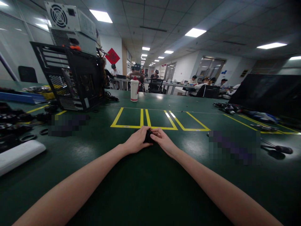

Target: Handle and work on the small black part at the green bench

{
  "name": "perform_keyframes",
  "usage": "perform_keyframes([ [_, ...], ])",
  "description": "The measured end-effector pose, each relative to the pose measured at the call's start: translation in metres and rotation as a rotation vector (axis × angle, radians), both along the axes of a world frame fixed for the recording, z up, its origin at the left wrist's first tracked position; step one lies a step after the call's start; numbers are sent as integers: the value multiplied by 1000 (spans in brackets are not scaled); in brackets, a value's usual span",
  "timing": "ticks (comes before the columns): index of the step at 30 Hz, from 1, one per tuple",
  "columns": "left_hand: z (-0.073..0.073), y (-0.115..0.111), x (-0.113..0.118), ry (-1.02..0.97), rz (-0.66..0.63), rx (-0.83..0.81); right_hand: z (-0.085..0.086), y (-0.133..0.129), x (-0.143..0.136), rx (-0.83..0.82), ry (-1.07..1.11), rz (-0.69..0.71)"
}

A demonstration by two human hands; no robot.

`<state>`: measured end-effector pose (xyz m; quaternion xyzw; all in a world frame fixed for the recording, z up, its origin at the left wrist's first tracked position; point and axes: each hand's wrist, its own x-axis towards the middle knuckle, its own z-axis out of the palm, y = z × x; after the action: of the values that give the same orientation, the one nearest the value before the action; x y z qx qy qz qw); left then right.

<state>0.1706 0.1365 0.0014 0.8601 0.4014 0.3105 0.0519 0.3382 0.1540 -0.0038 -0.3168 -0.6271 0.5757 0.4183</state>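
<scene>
Both my hands meet over the green table (150, 182), just on the near side of the yellow tape outlines (143, 117). Between them is a small black object (148, 136), mostly covered by fingers, so its kind does not show. My left hand (138, 139) wraps round it from the left, with the thumb below and the fingers on top. On the other side, my right hand (162, 139) pinches at its right edge with bent fingertips.
At the left stands an open black computer case (82, 78) with power supplies (70, 25) stacked on it. A white cup (134, 90) is beyond the tape. A white plastic bar (21, 155) lies left; a screwdriver (281, 149) lies right. A dark monitor (265, 92) stands far right.
</scene>
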Motion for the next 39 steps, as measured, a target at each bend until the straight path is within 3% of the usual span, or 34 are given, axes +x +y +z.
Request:
perform_keyframes([
  [7, 1, -1, 0, 19, 2, -3, 1, 0, 1, -22, 20, 52],
  [14, 2, -2, 0, 4, -3, -16, -1, 0, -1, 1, 19, -22],
  [24, 1, 0, 1, 10, 10, -3, -1, 2, 1, -31, 35, 42],
  [32, 3, -2, 2, 7, 0, -11, 0, -1, 0, -13, 5, -16],
  [39, 6, -5, 2, 21, 14, -44, 4, -3, 3, -19, 12, 67],
])
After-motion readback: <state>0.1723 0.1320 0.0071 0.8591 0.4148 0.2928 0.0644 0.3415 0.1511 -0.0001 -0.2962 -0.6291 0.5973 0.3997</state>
